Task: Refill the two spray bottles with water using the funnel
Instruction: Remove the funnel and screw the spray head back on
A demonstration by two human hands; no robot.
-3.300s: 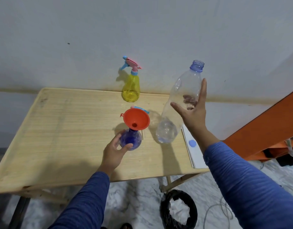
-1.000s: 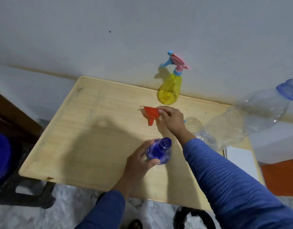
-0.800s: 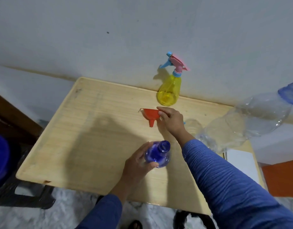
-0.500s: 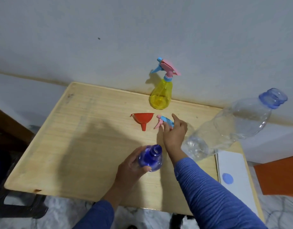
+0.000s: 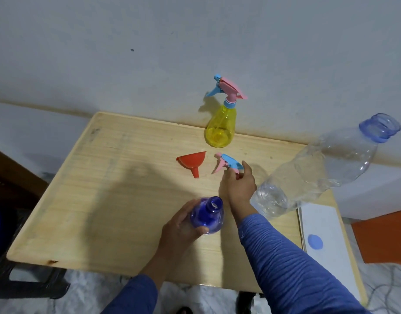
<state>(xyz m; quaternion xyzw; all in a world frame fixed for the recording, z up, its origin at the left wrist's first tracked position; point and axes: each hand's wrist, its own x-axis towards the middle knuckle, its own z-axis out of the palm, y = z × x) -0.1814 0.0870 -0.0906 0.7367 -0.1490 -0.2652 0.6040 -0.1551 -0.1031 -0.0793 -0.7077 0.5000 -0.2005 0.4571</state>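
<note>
My left hand (image 5: 181, 225) grips the blue spray bottle (image 5: 208, 215), which stands near the table's front with its neck uncapped. My right hand (image 5: 239, 186) pinches the loose pink and blue spray head (image 5: 227, 163) just above the wood. The orange funnel (image 5: 192, 162) lies on its side left of that spray head, free of both hands. A yellow spray bottle (image 5: 221, 126) with its spray head on stands at the back by the wall. A large clear water bottle (image 5: 317, 171), open at the top, stands to the right of my right hand.
The wooden table (image 5: 100, 191) stands against a pale wall. A white paper with a blue dot (image 5: 319, 234) lies at the table's right edge. An orange surface (image 5: 385, 236) is at the far right, and a black frame (image 5: 29, 284) is low on the left.
The funnel left the blue bottle and now lies on the table. My right hand let go of the funnel, moved right and took the loose spray head. My left hand kept holding the blue bottle.
</note>
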